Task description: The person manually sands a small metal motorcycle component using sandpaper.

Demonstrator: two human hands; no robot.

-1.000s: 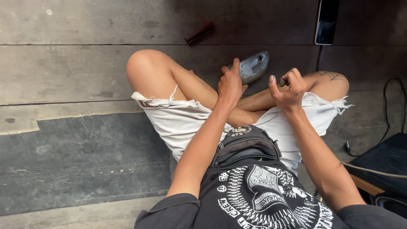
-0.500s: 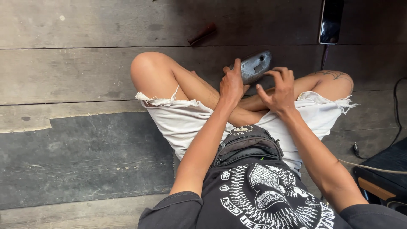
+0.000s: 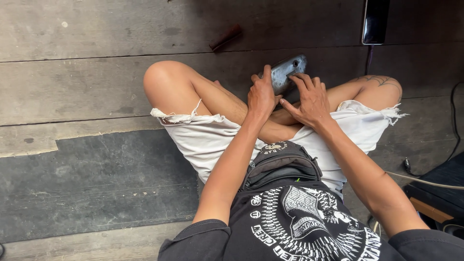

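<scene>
A person in a black printed T-shirt [image 3: 309, 227] and a small black waist bag [image 3: 282, 164] sits cross-legged in frayed white shorts [image 3: 208, 137] on a worn plank floor [image 3: 87, 87]. The left hand [image 3: 261, 96] curls its fingers around the near end of a dull grey metal casing [image 3: 286, 72], a rounded, scuffed piece with a small hole near its far tip, held above the crossed shins. The right hand [image 3: 309, 99] lies spread over the casing's right edge, fingertips pressing on the metal. Right of the fingers, a dark tattoo marks the knee [image 3: 382, 82], and a black cable [image 3: 452, 130] trails across the boards. Beyond the fingertips, a short reddish-brown stick [image 3: 225, 37] lies on the planks; farther right, a black phone [image 3: 375, 21] with a glossy screen rests on the floor.
</scene>
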